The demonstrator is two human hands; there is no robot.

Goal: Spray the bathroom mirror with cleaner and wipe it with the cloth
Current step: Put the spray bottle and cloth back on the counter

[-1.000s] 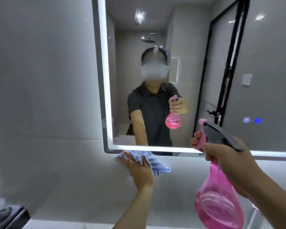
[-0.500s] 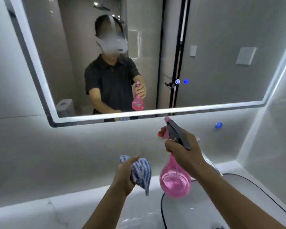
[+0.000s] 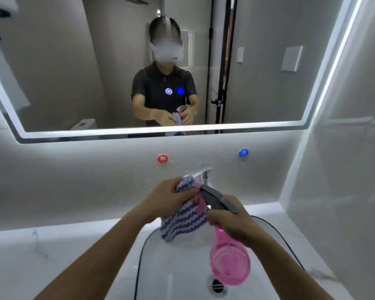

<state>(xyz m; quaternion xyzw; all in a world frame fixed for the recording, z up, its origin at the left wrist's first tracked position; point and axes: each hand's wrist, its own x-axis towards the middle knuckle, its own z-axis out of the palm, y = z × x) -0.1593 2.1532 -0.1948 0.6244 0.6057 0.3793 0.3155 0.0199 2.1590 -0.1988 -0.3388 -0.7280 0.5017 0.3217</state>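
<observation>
Left hand [image 3: 167, 202] grips the striped cloth [image 3: 182, 221], which hides the nozzle of the right hand's [image 3: 230, 221] clutched spray bottle [image 3: 230, 265].

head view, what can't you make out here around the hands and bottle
- Spray bottle nozzle tip: hidden by the cloth the left hand holds.
- Trigger finger: covered by the right hand itself.
- Faucet: blurred, partly behind the cloth.
- Sink front: cut off by the bottom edge.
</observation>
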